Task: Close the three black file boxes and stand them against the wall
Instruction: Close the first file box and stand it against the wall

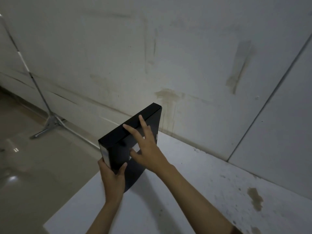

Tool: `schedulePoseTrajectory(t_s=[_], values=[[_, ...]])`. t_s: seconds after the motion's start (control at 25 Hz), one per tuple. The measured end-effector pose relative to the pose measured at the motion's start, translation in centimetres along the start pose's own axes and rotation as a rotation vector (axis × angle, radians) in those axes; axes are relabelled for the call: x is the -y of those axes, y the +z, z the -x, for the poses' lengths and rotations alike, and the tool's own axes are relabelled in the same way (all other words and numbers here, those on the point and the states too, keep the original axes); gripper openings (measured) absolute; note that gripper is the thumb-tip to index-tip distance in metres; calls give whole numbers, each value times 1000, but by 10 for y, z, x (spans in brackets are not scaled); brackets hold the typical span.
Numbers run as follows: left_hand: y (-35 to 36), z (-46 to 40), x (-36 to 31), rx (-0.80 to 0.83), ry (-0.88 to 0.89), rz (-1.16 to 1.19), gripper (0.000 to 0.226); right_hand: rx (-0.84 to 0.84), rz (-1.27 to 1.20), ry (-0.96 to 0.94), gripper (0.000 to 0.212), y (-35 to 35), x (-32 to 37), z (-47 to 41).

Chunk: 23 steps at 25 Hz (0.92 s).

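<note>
so i'm at a white table [194, 191] that's pretty grubby, with dark specks and a brownish stain on the right side, pushed up to a pale stained wall [185, 56]. off to the left there's glossy tan floor [42, 166] and a metal stand [49, 121] with splayed feet near the wall. only one black file box [125, 137] in view; it's closed and upright on its edge on the table, far end close to the wall, can't tell if it touches. my left hand [113, 176] is wrapped around the near bottom corner, thumb on the side face, fingers behind the spine. my right hand [146, 146] is spread open, fingertips resting on the top edge, thumb pressed on the side face, not really clamped on it.
</note>
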<state>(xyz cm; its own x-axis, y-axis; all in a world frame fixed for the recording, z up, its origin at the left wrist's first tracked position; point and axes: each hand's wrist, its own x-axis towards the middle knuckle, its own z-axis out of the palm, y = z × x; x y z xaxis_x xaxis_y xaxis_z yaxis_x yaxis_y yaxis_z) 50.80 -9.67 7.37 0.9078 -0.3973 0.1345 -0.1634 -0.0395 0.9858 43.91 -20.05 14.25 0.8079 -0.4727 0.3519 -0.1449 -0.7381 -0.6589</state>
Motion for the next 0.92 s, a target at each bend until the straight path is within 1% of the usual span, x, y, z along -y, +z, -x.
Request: schedulePoseTrajectory(t_s=[0.12,0.32,0.52,0.76,0.92], values=[[24,-21,-2,-23,32,18,62,12,-11,-2,74,-4,-15,-28],[66,-69,7,-23,5,1,70,37,-18,23,73,-19,-46,-79],[106,-96,4,-54,26,-3,65,45,-26,86,70,-35,-73,-111],[131,-118,3,-2,29,-19,58,22,-3,104,73,-46,-97,-130],[136,-129,2,96,24,-58,59,48,86,118,76,-57,-108,-136]])
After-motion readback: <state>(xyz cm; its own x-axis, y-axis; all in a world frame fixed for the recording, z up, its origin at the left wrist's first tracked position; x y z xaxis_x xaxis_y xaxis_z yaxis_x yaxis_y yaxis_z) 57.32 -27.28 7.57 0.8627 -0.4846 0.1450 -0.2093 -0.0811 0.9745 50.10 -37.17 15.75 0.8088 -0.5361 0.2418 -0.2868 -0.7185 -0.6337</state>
